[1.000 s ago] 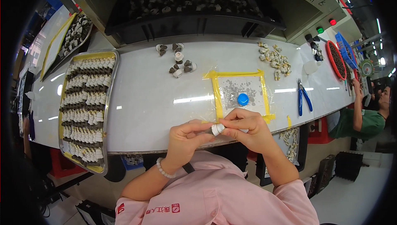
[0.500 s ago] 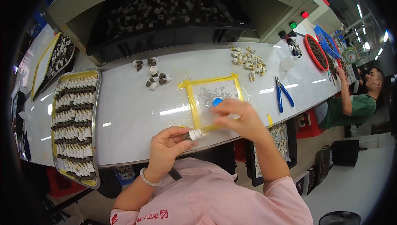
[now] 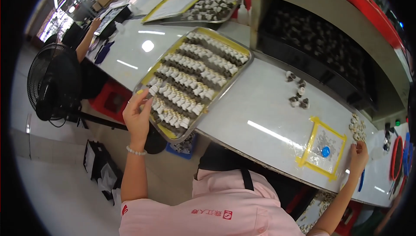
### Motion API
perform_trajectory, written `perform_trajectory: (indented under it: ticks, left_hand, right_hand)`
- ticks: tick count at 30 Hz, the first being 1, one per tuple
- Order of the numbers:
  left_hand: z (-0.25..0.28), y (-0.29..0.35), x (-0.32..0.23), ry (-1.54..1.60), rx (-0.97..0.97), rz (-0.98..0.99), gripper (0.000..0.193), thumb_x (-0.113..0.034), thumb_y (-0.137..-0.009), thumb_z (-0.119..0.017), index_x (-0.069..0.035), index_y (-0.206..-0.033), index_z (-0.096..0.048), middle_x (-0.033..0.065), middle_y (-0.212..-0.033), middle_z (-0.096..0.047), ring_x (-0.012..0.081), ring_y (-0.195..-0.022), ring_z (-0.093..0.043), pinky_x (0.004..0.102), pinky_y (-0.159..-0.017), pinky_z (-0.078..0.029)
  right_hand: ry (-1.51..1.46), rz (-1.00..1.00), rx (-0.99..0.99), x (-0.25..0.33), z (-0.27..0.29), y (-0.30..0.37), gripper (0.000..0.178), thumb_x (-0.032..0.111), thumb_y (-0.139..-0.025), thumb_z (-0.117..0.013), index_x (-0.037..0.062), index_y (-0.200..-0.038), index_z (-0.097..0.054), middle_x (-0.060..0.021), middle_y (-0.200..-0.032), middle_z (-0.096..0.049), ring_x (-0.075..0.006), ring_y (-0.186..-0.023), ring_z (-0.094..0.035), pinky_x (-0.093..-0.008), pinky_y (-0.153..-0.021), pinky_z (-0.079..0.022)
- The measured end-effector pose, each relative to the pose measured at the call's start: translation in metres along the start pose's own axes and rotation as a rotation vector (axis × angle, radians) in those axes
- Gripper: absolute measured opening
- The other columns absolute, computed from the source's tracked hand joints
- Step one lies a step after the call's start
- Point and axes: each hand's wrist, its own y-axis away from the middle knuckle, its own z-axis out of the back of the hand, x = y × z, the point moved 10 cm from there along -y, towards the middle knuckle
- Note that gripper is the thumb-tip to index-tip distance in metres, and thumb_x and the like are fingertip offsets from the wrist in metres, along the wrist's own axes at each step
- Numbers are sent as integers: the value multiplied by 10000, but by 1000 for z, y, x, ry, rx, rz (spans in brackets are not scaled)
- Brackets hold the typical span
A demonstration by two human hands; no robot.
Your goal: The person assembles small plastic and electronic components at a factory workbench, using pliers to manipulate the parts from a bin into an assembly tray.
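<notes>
Currently the left hand (image 3: 138, 113) is at the tray (image 3: 230, 80), frame left, the right hand (image 3: 359, 154) beside pale pieces (image 3: 357, 127), frame right; hands apart, grips unclear.

Left hand (image 3: 137, 118), right hand (image 3: 359, 155) well apart

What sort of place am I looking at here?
Probably a factory assembly workshop: small white-and-dark parts stand in rows on a metal tray, a deep black bin holds many more small pieces, and another person's arm shows at the far left.
</notes>
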Motion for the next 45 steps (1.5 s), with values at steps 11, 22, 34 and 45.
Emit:
perform_trajectory:
  ticks: [11, 22, 34, 45]
  left_hand:
    - [28, -8, 65, -246, 161, -39, 253, 80, -761, -649, 4, -1002, -657, 100, -1031, -666, 153, -889, -620, 248, -783, -481]
    - [28, 5, 88, 23, 153, 119, 257, 83, -813, -603, 34, -1065, -614, 71, -1084, -644, 97, -901, -593, 227, -796, -466]
    - [34, 9, 66, -210, 113, -64, 249, 2, -889, -501, 29, -1126, -576, 125, -1135, -601, 186, -1010, -571, 289, -874, -436]
    - [-251, 67, -169, 160, 664, -359, 313, -12, -768, -639, -17, -1079, -609, 163, -1177, -586, 331, -1101, -546, 368, -920, -449]
  right_hand:
    - [11, 7, -29, 8, -7, 16, 247, 131, -851, -602, -15, -1050, -606, -84, -835, -627, -144, -666, -533, -280, -625, -455]
    - [-113, 55, -146, -4, -7, 21, 200, 99, -850, -599, 1, -1023, -620, -52, -823, -610, -116, -653, -515, -248, -587, -424]
    - [-143, 19, -151, 15, -7, 24, 218, 105, -815, -644, 2, -1007, -626, -61, -793, -605, -128, -618, -509, -263, -571, -426]
    - [-232, 78, -172, 25, 2, 30, 190, 32, -770, -668, -11, -951, -632, -56, -824, -578, -120, -627, -500, -245, -555, -418]
